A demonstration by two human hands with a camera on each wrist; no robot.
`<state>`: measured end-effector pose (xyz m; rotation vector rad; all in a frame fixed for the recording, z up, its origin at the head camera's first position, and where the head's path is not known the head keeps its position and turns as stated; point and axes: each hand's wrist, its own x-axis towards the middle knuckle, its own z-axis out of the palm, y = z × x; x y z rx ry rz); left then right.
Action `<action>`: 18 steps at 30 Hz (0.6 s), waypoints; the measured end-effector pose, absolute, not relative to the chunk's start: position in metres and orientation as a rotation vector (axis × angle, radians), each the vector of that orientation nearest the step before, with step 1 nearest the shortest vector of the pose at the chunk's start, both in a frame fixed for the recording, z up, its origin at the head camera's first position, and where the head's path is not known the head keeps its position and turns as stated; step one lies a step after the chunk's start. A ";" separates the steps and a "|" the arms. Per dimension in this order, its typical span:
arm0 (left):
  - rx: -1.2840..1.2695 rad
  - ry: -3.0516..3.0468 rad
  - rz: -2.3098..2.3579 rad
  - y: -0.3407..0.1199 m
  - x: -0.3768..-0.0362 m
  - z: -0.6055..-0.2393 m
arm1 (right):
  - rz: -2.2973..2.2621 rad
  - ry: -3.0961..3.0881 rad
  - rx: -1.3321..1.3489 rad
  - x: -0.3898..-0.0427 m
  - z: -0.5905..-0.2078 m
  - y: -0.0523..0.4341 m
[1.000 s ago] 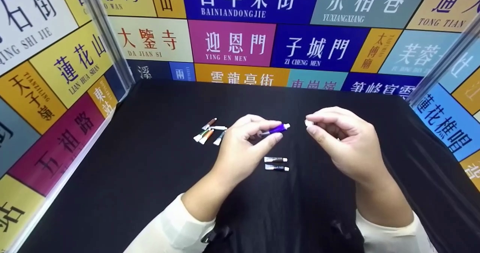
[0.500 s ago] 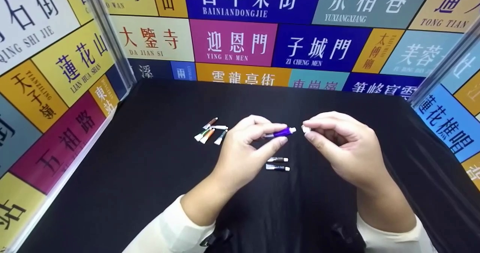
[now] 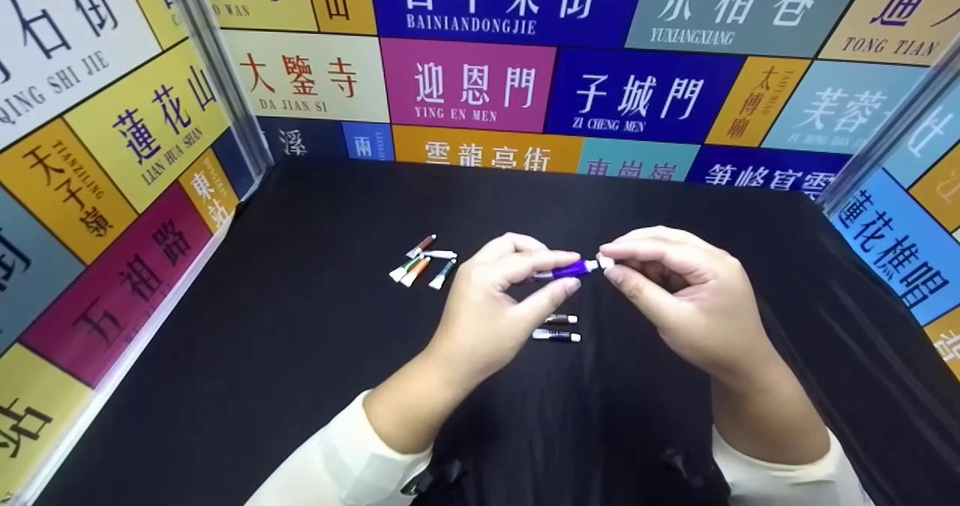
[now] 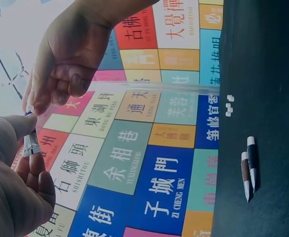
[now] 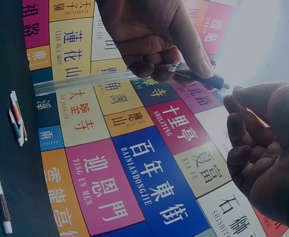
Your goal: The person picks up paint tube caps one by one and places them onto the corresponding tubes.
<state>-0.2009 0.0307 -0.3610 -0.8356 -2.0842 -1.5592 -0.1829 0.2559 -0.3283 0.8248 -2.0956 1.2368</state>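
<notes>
Your left hand (image 3: 495,296) pinches the purple paint tube (image 3: 568,269) above the counter (image 3: 300,371); your right hand (image 3: 675,288) grasps its white cap (image 3: 604,262) at the nozzle. Capping looks underway: next, seat and twist it squarely.

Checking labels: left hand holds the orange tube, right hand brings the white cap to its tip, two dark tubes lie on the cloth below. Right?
Not quite: the tube in the left hand is purple, not orange, as the head view shows. The right hand does hold the white cap at its tip, and two dark tubes lie on the cloth below.
</notes>
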 end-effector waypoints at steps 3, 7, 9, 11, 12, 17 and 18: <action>-0.838 -2.088 -1.558 0.031 -0.200 -0.362 | 1.233 -2.096 0.834 -0.184 -0.329 0.255; -0.841 -2.094 -1.553 0.031 -0.200 -0.362 | 1.223 -2.103 0.849 -0.185 -0.330 0.255; -0.843 -2.095 -1.554 0.031 -0.201 -0.363 | 1.222 -2.109 0.852 -0.186 -0.330 0.255; -0.845 -2.097 -1.553 0.031 -0.200 -0.363 | 1.215 -2.116 0.853 -0.185 -0.330 0.255; -0.846 -2.098 -1.552 0.031 -0.200 -0.363 | 1.211 -2.120 0.853 -0.185 -0.330 0.255; -0.851 -2.111 -1.527 0.031 -0.200 -0.362 | 1.164 -2.159 0.840 -0.185 -0.330 0.256; -0.851 -2.114 -1.518 0.031 -0.200 -0.362 | 1.155 -2.169 0.836 -0.185 -0.330 0.257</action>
